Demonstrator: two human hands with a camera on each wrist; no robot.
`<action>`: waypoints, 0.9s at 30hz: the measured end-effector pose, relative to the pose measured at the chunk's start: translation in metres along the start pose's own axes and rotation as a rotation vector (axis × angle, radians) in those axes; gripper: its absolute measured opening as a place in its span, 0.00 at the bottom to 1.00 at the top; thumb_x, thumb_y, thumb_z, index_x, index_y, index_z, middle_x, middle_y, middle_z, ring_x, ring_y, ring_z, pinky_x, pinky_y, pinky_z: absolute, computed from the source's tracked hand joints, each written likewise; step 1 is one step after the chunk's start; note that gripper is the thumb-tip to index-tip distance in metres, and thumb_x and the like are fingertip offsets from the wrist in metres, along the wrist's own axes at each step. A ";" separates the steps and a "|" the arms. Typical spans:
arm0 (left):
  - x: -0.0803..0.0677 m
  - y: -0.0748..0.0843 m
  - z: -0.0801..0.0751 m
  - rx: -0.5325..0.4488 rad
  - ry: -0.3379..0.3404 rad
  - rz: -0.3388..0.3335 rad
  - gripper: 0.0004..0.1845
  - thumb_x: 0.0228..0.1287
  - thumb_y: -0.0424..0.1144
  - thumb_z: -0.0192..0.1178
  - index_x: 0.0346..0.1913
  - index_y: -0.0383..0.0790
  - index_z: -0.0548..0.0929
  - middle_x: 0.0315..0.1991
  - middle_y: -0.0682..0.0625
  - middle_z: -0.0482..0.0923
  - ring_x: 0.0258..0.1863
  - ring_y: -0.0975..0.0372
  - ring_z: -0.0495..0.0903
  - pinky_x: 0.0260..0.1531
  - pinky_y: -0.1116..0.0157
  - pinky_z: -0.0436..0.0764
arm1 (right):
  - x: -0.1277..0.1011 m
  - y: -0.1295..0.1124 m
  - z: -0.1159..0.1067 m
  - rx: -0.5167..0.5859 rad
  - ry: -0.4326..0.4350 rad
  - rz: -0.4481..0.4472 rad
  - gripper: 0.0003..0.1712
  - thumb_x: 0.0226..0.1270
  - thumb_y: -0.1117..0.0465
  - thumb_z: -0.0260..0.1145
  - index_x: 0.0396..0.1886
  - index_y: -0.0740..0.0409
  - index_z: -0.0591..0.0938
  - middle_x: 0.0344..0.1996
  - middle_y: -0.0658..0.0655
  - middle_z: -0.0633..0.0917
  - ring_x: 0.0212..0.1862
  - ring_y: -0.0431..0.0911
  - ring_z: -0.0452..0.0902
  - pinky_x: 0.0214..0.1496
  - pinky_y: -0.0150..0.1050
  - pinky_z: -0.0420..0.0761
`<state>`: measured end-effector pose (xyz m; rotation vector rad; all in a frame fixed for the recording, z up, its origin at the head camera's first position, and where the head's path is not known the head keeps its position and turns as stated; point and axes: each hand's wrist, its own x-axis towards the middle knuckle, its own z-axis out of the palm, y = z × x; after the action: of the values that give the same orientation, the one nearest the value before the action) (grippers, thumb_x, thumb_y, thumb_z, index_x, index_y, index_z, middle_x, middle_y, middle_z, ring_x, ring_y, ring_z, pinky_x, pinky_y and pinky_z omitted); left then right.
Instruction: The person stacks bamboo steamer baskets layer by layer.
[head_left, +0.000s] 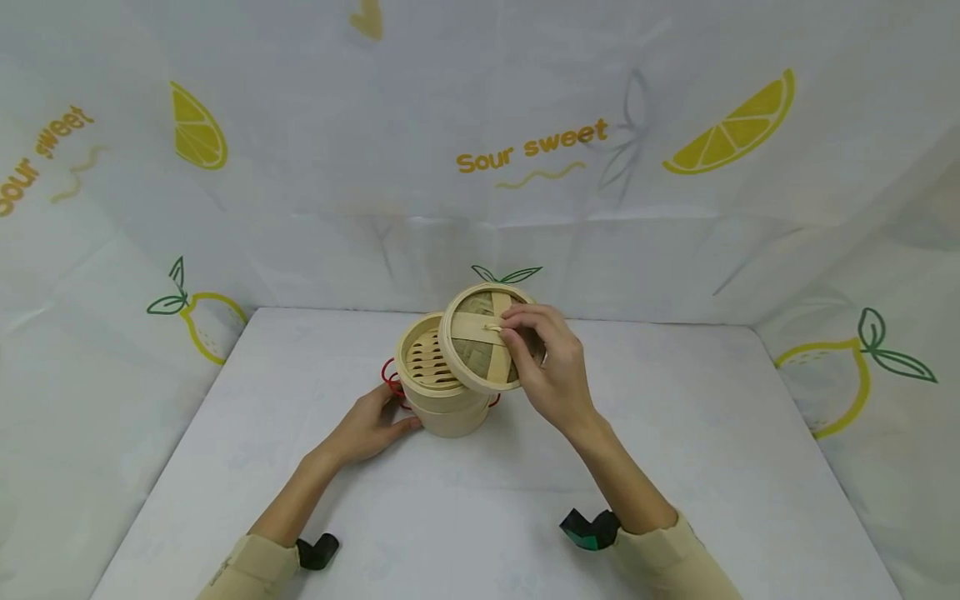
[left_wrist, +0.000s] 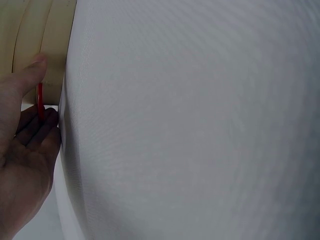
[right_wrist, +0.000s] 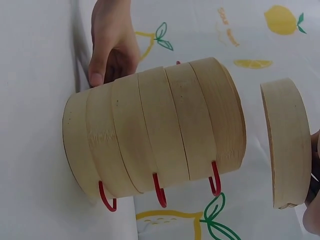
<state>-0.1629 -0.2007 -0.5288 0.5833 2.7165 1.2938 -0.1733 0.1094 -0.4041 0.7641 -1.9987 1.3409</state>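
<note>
A bamboo steamer stack (head_left: 450,418) stands on the white table, its slatted top tier (head_left: 426,360) partly uncovered. Red cord handles (right_wrist: 160,192) stick out from its tiers. My left hand (head_left: 367,429) holds the stack low on its left side; in the left wrist view the thumb (left_wrist: 32,74) lies on the bottom tier wall and the fingers curl near a red handle. With thumb and fingertips, my right hand (head_left: 551,358) pinches the small loop on the round woven lid (head_left: 472,357). That lid hangs tilted above the stack's right half, and the right wrist view shows a gap between them.
White cloth with lemon prints (head_left: 716,133) hangs behind the table (head_left: 675,433) and at both sides. Black wrist mounts show at the left sleeve (head_left: 251,567) and the right sleeve (head_left: 667,550).
</note>
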 end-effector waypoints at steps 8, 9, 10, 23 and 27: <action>-0.001 0.001 -0.001 0.014 0.000 0.001 0.28 0.68 0.41 0.77 0.66 0.40 0.80 0.56 0.50 0.85 0.64 0.57 0.82 0.77 0.47 0.80 | 0.006 -0.004 0.009 0.023 -0.016 -0.014 0.04 0.72 0.74 0.71 0.43 0.71 0.86 0.50 0.67 0.88 0.60 0.59 0.85 0.74 0.28 0.81; -0.001 0.001 -0.001 0.015 0.001 0.002 0.28 0.68 0.41 0.77 0.66 0.40 0.80 0.56 0.50 0.85 0.64 0.58 0.82 0.76 0.47 0.80 | 0.007 -0.004 0.010 0.023 -0.019 -0.016 0.04 0.73 0.74 0.71 0.43 0.71 0.86 0.50 0.67 0.88 0.60 0.59 0.85 0.74 0.28 0.81; -0.001 0.001 -0.001 0.016 0.001 0.003 0.27 0.68 0.41 0.77 0.66 0.40 0.80 0.55 0.51 0.85 0.63 0.58 0.82 0.76 0.47 0.80 | 0.008 -0.005 0.011 0.024 -0.023 -0.019 0.04 0.73 0.74 0.71 0.43 0.71 0.86 0.50 0.67 0.88 0.60 0.59 0.85 0.73 0.28 0.81; -0.001 0.000 0.000 0.023 0.006 0.014 0.26 0.68 0.41 0.77 0.65 0.41 0.80 0.54 0.52 0.85 0.60 0.59 0.82 0.75 0.47 0.82 | 0.010 -0.008 0.023 0.019 -0.034 -0.048 0.04 0.73 0.73 0.72 0.43 0.71 0.86 0.50 0.66 0.87 0.58 0.58 0.86 0.66 0.29 0.86; -0.001 -0.001 0.001 0.020 0.006 0.015 0.26 0.68 0.41 0.77 0.64 0.42 0.80 0.53 0.52 0.85 0.59 0.60 0.83 0.74 0.47 0.82 | 0.009 -0.009 0.027 0.017 -0.057 -0.042 0.04 0.74 0.72 0.71 0.44 0.71 0.85 0.51 0.67 0.87 0.58 0.57 0.86 0.65 0.29 0.86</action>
<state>-0.1623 -0.2010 -0.5304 0.6038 2.7375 1.2754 -0.1773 0.0800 -0.4006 0.8565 -2.0059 1.3274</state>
